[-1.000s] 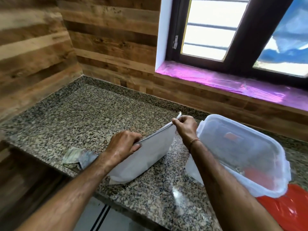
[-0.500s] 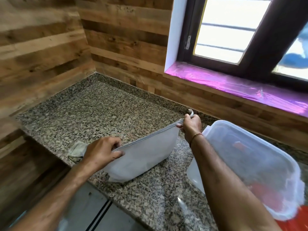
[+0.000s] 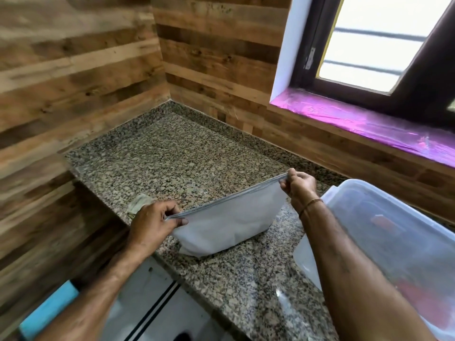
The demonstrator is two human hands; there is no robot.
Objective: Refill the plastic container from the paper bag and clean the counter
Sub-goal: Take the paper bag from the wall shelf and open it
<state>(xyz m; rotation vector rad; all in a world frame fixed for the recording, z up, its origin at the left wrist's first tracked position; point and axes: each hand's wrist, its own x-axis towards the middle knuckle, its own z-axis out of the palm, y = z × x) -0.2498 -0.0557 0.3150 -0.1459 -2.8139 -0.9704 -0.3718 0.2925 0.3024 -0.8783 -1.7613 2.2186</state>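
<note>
A white paper bag stands on the speckled granite counter, its top edge stretched flat and closed. My left hand pinches the near-left end of that edge. My right hand pinches the far-right end, slightly higher. To the right lies a large translucent plastic container, tilted, partly hidden behind my right forearm. Something red shows blurred through its wall.
A crumpled cloth lies on the counter just behind my left hand. Wood-panelled walls close the corner at left and back. A purple-covered window sill runs above the counter at right. The counter's front edge drops to the floor below my arms.
My left hand slid along the bag's top toward its near-left end, stretching the edge longer between both hands. The camera view shifted left, so the container sits further right.
</note>
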